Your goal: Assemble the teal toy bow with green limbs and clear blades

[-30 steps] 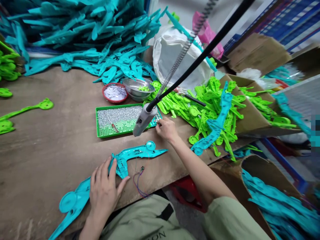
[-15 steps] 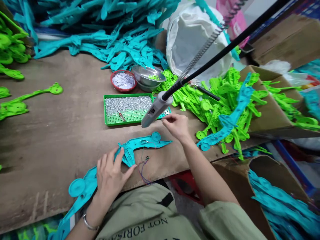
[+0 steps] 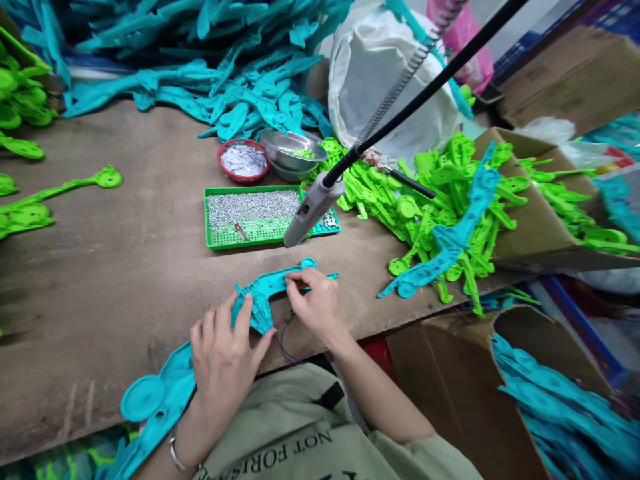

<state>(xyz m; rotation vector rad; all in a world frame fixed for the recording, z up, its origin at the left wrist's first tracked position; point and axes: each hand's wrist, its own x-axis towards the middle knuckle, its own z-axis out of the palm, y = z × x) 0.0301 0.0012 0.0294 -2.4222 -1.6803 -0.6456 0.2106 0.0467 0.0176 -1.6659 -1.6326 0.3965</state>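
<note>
A turquoise plastic shell (image 3: 262, 307), long and angled, lies hollow side up near the table's front edge. My left hand (image 3: 225, 340) holds it down, thumb and forefinger on either side of its wide middle. Over the shell's right arm, my right hand (image 3: 316, 300) pinches with thumb and forefinger at a small recess; whatever is between the fingertips is too small to make out. Thin dark wires (image 3: 284, 340) trail from the shell towards the table edge, partly hidden by my right hand. Another turquoise piece (image 3: 157, 393) lies under my left wrist.
A green tray (image 3: 220, 239) of small metal screws with a screwdriver stands ahead, beside a teal tray (image 3: 327, 225) of round metal discs. A power screwdriver (image 3: 315, 207) hangs above on an arm. Green parts (image 3: 415, 200) pile up right; turquoise parts (image 3: 260, 93) fill the back.
My right hand has come from the tray of discs back left and down onto the shell's right arm. My left hand keeps its place on the shell.
</note>
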